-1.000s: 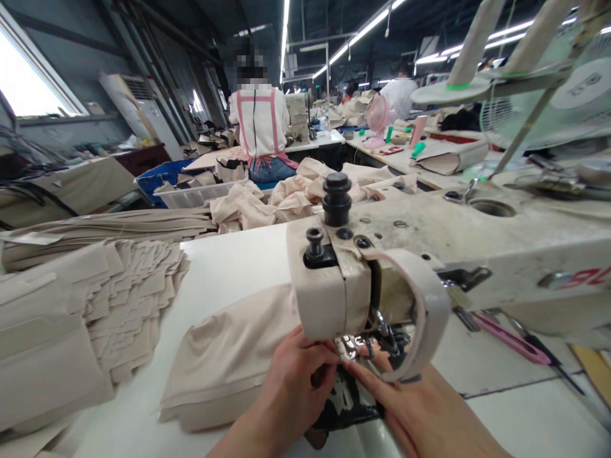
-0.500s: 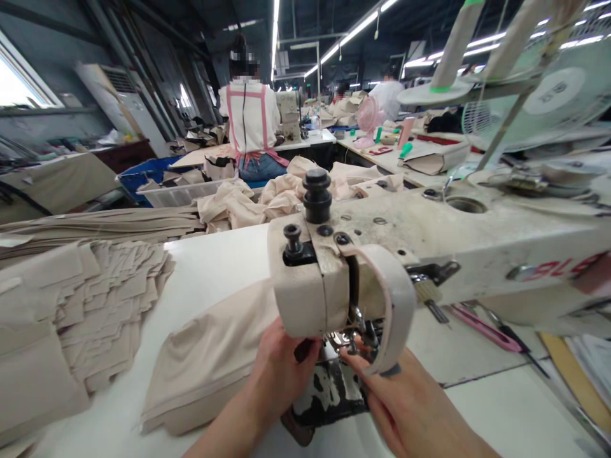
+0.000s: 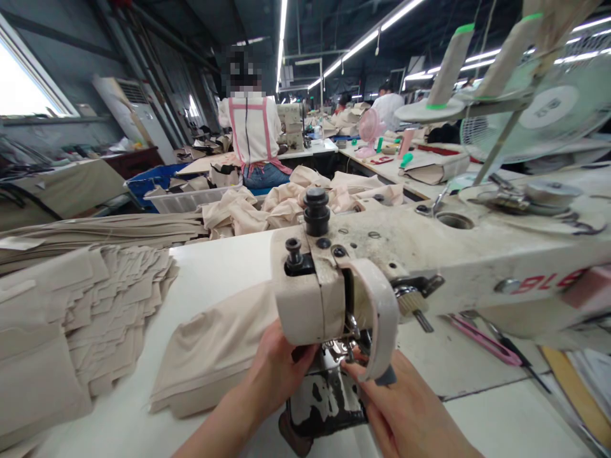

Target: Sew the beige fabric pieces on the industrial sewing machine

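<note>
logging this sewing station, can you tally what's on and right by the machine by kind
worn cream sewing machine: 1
black knobs on the machine head: 2
folded beige fabric piece under the left hand: 1
pink-handled tool lying behind the machine: 1
pale thread cones on the stand: 2
hands at the needle, left hand and right hand: 2
Total: 9

I see a fairly bright, evenly lit hall: long ceiling tube lights (image 3: 363, 39) run overhead and glare to white, and the window (image 3: 28, 89) at upper left is blown out. The sewing machine head (image 3: 315, 299) shades the area beneath it. Straight lines bow at the edges, corners smear slightly, and the far background is soft.
</note>
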A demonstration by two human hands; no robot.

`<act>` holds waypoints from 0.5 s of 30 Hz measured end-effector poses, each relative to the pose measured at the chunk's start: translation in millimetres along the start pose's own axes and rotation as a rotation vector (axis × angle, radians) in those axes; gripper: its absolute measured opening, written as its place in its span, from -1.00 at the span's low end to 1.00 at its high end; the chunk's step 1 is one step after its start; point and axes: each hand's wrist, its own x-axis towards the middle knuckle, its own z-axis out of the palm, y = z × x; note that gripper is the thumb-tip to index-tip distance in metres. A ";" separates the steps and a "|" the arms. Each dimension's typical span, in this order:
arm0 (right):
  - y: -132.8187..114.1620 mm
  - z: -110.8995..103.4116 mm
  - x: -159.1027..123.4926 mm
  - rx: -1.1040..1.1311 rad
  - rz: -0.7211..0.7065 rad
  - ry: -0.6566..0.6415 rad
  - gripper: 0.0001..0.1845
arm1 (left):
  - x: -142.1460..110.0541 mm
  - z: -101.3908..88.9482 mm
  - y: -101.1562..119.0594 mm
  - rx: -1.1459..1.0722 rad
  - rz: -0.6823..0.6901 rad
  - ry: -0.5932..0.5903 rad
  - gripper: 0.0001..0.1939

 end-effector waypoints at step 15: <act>-2.5 5.2 0.5 0.018 0.001 -0.004 -0.55 | -6.1 -6.6 -2.2 -0.086 -0.012 -0.092 -0.81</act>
